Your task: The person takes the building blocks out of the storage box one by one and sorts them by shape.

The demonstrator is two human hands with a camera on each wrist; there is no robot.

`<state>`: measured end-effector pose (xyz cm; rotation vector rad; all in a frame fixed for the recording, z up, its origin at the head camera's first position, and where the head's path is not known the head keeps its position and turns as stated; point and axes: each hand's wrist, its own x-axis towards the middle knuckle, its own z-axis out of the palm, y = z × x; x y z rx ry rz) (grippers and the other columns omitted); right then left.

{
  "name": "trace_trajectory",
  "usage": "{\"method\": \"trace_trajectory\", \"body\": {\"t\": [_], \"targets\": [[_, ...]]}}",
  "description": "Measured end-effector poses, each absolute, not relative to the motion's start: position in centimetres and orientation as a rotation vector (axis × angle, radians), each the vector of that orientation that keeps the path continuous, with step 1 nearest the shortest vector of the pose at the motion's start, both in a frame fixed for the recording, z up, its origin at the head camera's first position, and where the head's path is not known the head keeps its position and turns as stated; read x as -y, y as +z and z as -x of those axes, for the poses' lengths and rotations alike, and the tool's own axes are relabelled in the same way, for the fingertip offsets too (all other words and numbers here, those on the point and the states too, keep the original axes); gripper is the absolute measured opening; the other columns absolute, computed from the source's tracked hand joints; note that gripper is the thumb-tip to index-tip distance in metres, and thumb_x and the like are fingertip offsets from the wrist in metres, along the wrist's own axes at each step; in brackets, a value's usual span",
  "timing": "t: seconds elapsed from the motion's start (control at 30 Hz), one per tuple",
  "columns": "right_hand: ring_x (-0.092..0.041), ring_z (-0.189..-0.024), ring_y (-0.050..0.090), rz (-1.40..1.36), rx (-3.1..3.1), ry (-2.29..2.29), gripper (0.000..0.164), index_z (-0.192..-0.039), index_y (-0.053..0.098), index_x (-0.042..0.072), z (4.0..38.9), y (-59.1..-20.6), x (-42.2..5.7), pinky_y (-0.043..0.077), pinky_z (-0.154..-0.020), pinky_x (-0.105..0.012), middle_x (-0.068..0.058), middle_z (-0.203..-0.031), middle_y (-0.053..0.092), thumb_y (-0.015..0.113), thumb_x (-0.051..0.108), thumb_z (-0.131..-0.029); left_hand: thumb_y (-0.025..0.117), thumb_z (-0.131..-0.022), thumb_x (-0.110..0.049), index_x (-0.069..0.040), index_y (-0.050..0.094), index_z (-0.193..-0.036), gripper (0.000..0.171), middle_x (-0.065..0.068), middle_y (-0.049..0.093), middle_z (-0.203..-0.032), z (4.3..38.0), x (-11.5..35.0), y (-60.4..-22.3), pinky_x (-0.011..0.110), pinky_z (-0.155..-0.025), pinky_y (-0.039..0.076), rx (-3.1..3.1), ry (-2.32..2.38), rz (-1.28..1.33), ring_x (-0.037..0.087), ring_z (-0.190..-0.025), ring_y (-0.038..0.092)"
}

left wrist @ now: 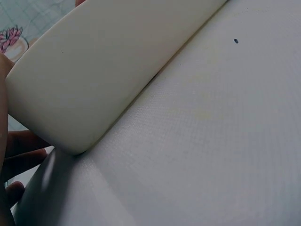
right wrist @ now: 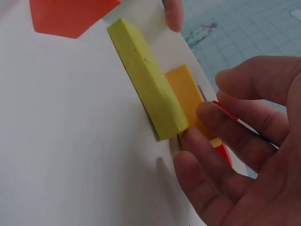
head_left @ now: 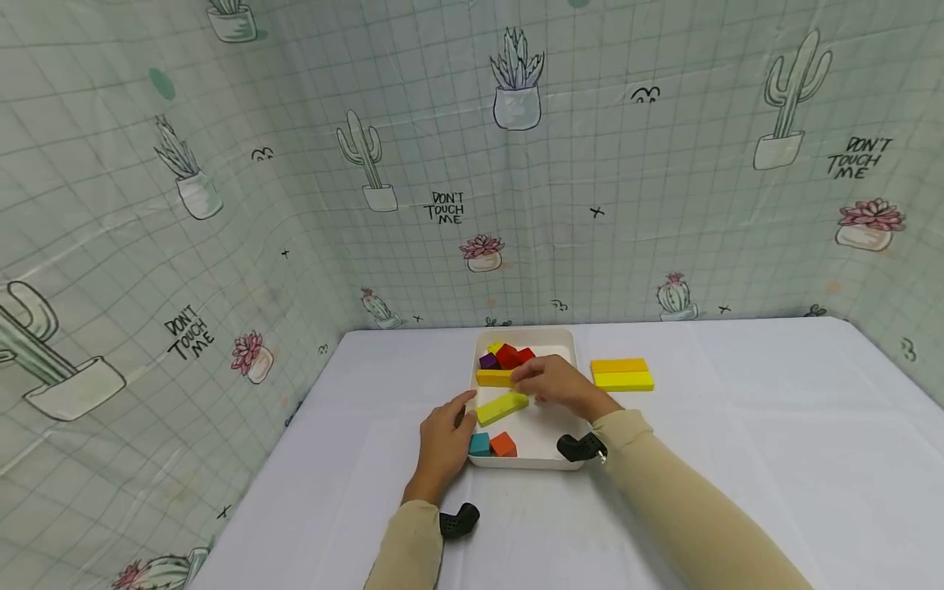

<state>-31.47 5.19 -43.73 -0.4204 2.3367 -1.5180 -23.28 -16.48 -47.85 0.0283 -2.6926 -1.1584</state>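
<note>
Evidently light and stiff, the yellow-green bar (head_left: 501, 407) lies at a slant inside the white tray (head_left: 542, 438), on its left side; whether it rests flat along its whole length could not be established. Its edges are straight and its faces matte, with a small dent visible on one face in the right wrist view; wood or foam cannot be determined, but it is judged rigid, not slippery and in little danger of breaking. Recommended hold: a thumb-and-finger pinch across the narrow width near mid-length, since an end hold may let it swivel. Just beyond lies the orange-yellow bar (head_left: 492, 378), judged to handle alike; its right end is covered by the fingers, so the far end or middle offers the cleaner hold. The right hand (head_left: 549, 381) is above these two bars, fingers loosely bent, thumb apart, with no pinch apparent; contact with either bar cannot be confirmed. The left hand (head_left: 441, 438) is at the tray's left wall, fingers relaxed, a moderate gap between thumb and forefinger. Behind the bars sit red blocks (head_left: 507, 356), a purple block (head_left: 488, 361) and a yellow block (head_left: 496, 347); at the near left corner, a blue block (head_left: 479, 445) beside an orange block (head_left: 505, 445). Outside, right of the tray, two further bars (head_left: 623, 382) lie side by side on the white tablecloth (head_left: 737, 459).
</note>
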Motion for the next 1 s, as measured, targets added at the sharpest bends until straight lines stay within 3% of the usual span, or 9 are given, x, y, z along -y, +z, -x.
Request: {"method": "trace_trajectory", "body": {"t": [0.4, 0.6, 1.0], "targets": [[-0.022, -0.092, 0.062, 0.517, -2.364, -1.378, 0.028, -0.119, 0.072, 0.007, 31.35, -44.66, -5.52, 0.056, -0.078, -0.033, -0.003, -0.114, 0.068, 0.069, 0.019, -0.093, 0.056, -0.102, -0.023, -0.022, 0.061, -0.14, 0.039, 0.008, 0.064, -0.131, 23.09, 16.44, -48.39, 0.054, -0.105, 0.042, 2.692, -1.161, -0.023, 0.028, -0.119, 0.056], [-0.021, -0.092, 0.059, 0.565, -2.357, -1.294, 0.031, -0.119, 0.071, 0.007, 31.48, -44.15, -5.26, 0.056, -0.074, -0.032, -0.001, -0.11, 0.07, 0.069, 0.011, -0.088, 0.056, -0.102, -0.024, -0.024, 0.06, -0.141, 0.04, 0.008, 0.063, -0.132, 23.31, 16.54, -48.32, 0.055, -0.105, 0.042, 2.683, -1.162, -0.036, 0.029, -0.12, 0.055], [-0.023, -0.097, 0.057, 0.578, -2.348, -1.221, 0.029, -0.113, 0.075, 0.014, 31.37, -44.14, -5.39, 0.056, -0.08, -0.034, -0.001, -0.116, 0.067, 0.073, 0.009, -0.085, 0.056, -0.102, -0.025, -0.023, 0.06, -0.141, 0.04, 0.007, 0.064, -0.132, 23.23, 16.49, -48.05, 0.054, -0.106, 0.041, 2.688, -1.16, -0.028, 0.028, -0.12, 0.055]]}}
